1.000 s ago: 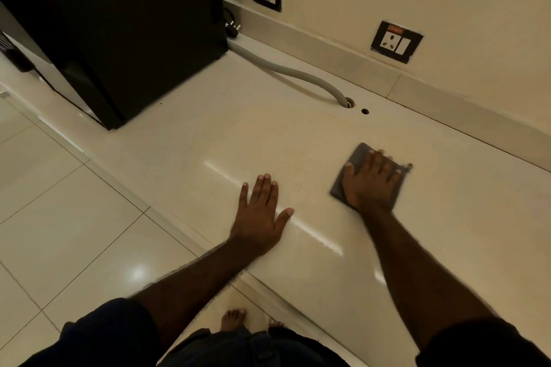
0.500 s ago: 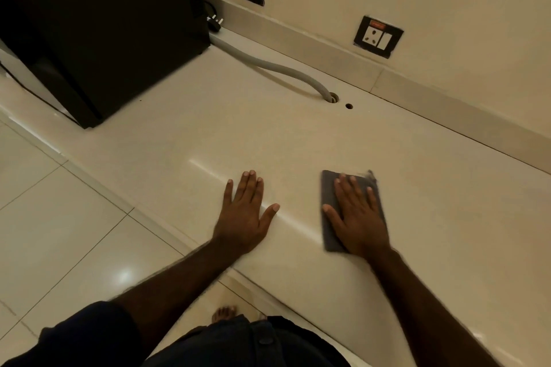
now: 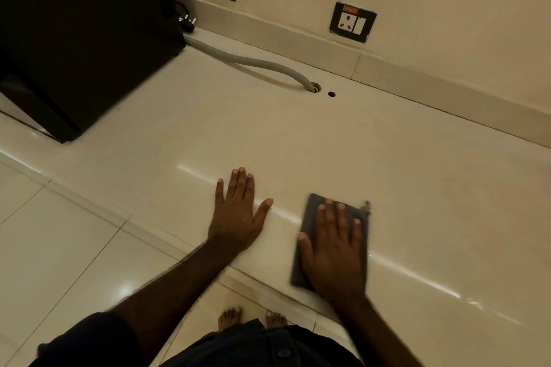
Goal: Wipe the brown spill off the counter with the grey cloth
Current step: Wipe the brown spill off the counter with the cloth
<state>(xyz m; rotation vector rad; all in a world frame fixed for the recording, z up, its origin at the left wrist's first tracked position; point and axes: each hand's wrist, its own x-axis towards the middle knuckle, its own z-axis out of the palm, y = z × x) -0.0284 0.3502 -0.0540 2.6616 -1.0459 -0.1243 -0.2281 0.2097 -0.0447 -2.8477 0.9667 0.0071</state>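
The grey cloth lies flat on the pale glossy counter, close to its front edge. My right hand presses down on the cloth with spread fingers and covers most of it. My left hand rests flat on the bare counter just left of the cloth, fingers apart, holding nothing. A faint brownish tint shows on the counter to the upper right of the cloth; I see no distinct brown spill elsewhere.
A tall black appliance stands at the back left. A grey ribbed hose runs from it into a hole in the counter, beside a smaller hole. Two wall sockets sit above the backsplash. Tiled floor lies below left.
My right hand has dragged the cloth back from the middle of the counter toward the front edge and turned it more upright. My left hand has stayed planted.
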